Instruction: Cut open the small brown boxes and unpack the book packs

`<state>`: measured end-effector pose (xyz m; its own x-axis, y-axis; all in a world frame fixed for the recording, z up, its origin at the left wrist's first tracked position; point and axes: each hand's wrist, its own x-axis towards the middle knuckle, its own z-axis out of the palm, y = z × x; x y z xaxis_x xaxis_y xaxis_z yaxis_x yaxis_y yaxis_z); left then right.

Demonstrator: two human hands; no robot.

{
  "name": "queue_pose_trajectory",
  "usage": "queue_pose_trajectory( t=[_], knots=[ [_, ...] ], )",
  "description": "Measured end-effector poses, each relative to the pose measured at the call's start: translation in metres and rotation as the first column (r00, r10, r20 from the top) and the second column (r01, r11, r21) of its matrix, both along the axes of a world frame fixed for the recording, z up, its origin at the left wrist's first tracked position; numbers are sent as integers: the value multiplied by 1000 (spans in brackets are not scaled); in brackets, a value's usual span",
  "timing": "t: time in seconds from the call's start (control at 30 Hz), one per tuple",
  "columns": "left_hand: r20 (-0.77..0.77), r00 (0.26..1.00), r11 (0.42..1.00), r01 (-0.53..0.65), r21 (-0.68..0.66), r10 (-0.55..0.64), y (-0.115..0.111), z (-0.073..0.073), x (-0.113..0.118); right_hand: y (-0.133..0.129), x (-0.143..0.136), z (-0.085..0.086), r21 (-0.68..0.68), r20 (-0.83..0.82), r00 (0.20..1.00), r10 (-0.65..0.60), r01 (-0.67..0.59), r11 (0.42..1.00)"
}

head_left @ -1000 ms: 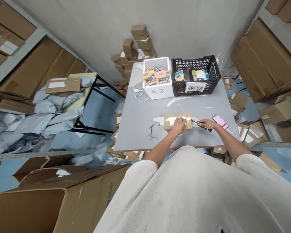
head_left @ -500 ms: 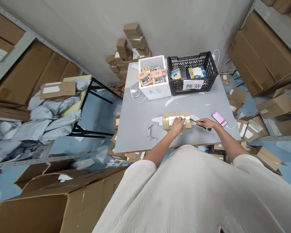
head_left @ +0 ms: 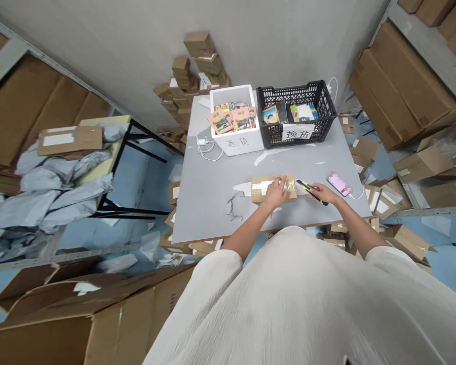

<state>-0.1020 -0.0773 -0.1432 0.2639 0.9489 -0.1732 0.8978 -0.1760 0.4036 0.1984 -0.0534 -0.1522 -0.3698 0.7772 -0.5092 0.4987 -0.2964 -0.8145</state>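
A small brown cardboard box [head_left: 255,194], with shiny tape and a white label, lies on the grey table [head_left: 205,213]. My left hand [head_left: 275,192] grips it from above, fingers reaching to its far edge. In my right hand [head_left: 322,192] is a yellow-and-black utility knife [head_left: 306,186]. Its tip points left, just off the box's right end. White patches show on the tabletop on both sides of the box. Right of the knife rests a phone [head_left: 339,184] with a pink screen and a white cable.
A white foam box [head_left: 240,143] and a black plastic crate [head_left: 268,137], both holding booklets, stand at the back. Torn grey scraps [head_left: 233,208] lie left. Stacked cartons [head_left: 197,45], grey parcels [head_left: 79,187] and a large open carton [head_left: 129,319] surround the table.
My left hand has turned and shifted, its fingers now at the box's far edge. The knife tip has come away from the box's right end. The camera view has shifted slightly.
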Motion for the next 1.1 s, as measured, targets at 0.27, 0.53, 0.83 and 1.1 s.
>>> queue_pose_trajectory(
  t=[0.27, 0.53, 0.83, 1.1],
  knots=[
    [-5, 999, 996, -52, 69, 53, 14, -1, 4, -8, -12, 15, 321, 174, 984, 35, -90, 943],
    [-25, 1000, 999, -5, -33, 4, 30, -10, 6, -14, -11, 10, 404, 391, 912, 125, -292, 867],
    [-46, 999, 999, 28, 29, -26, 23, -21, 4, -16, -12, 3, 445, 464, 879, 110, -338, 829],
    [12, 999, 994, -32, 103, 31, 11, -30, 6, -20, -26, -13, 511, 464, 886, -8, -260, 819]
  ],
)
